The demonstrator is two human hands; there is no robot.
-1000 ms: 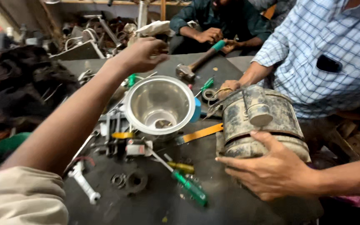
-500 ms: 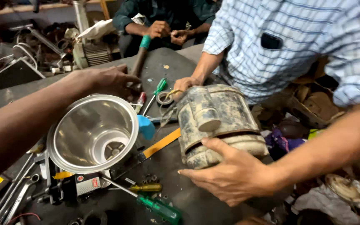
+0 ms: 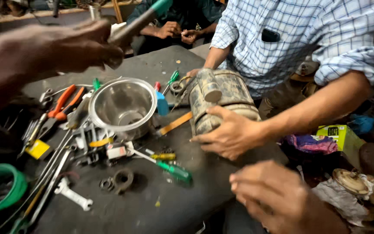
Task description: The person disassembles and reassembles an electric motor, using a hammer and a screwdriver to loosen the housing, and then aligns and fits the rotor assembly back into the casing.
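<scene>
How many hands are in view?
6: your left hand top left gripping the hammer, your right hand bottom right, a co-worker's two on the motor, front hand and back hand, and another person's two hands at the far edge.

Green screwdriver handle [image 3: 175, 171]; orange pliers [image 3: 63, 104]; blue-white checked shirt [image 3: 295, 32].

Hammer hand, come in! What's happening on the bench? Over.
Left hand up, gripping hammer. Right hand low, empty. Another person's hand steadies grimy motor. Steel bowl, screwdriver, pliers lie on bench.
</scene>
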